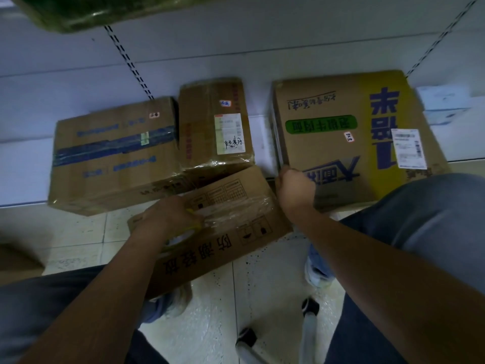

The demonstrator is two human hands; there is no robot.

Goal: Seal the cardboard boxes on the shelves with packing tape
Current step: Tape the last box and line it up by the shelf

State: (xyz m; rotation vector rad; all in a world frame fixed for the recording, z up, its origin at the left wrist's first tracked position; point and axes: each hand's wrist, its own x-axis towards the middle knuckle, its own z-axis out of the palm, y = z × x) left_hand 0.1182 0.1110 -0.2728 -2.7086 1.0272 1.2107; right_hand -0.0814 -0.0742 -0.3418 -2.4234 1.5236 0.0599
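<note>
Boxes [115,151] on low white shelf [23,166], speckled tile floor [252,292]

Matt cardboard box [210,232] (glossy clear tape [236,208] across).

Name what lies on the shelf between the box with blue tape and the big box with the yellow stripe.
In the head view, a smaller upright box with a white shipping label stands between the blue-taped box and the yellow-striped box, touching the former.
</note>
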